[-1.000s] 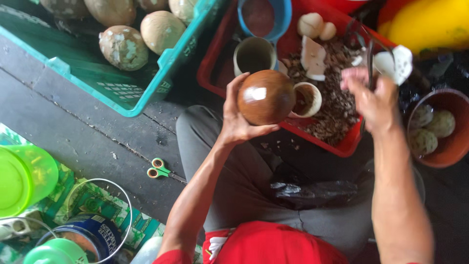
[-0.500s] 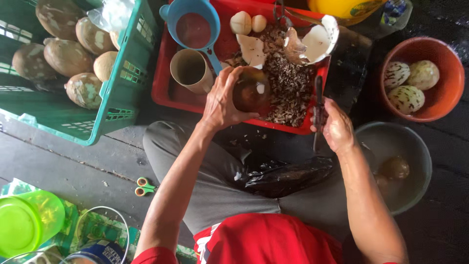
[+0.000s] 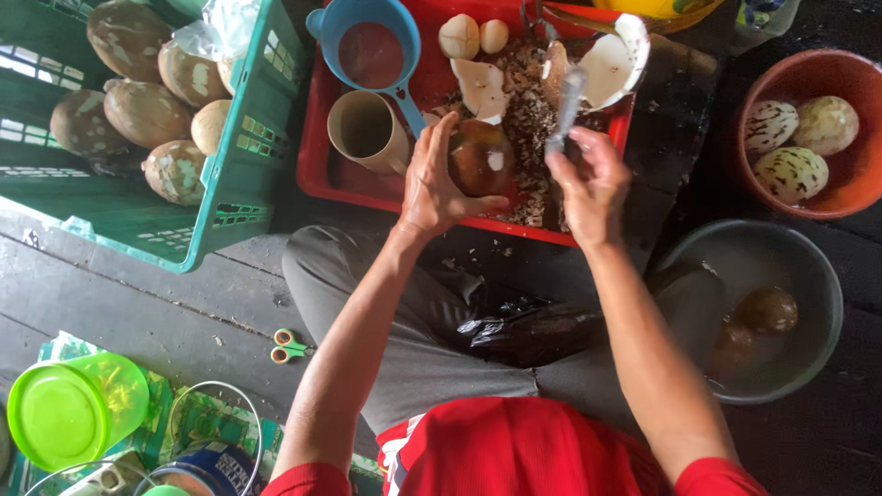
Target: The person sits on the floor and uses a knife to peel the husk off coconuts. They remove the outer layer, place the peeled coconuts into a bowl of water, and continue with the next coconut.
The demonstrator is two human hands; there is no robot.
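Note:
My left hand (image 3: pixel 439 180) grips a round brown coconut (image 3: pixel 480 156) over the red tray (image 3: pixel 322 156). My right hand (image 3: pixel 588 179) holds a knife (image 3: pixel 565 108) whose blade points up beside the coconut. The tray holds brown shell scraps, white coconut pieces (image 3: pixel 478 87) and two small peeled balls (image 3: pixel 459 37). A beige cup (image 3: pixel 367 130) and a blue scoop (image 3: pixel 372 50) lie on the tray's left side.
A green crate (image 3: pixel 234 174) of husked coconuts stands at left. An orange bowl (image 3: pixel 850 188) with peeled coconuts is at right, a grey basin (image 3: pixel 808 276) with water below it. Small scissors (image 3: pixel 289 347) and a green lidded container (image 3: pixel 69 413) lie on the dark floor.
The coconut has come down from in front of me to the tray. My right hand moved left with the knife, close to the coconut. The view shifted down and right.

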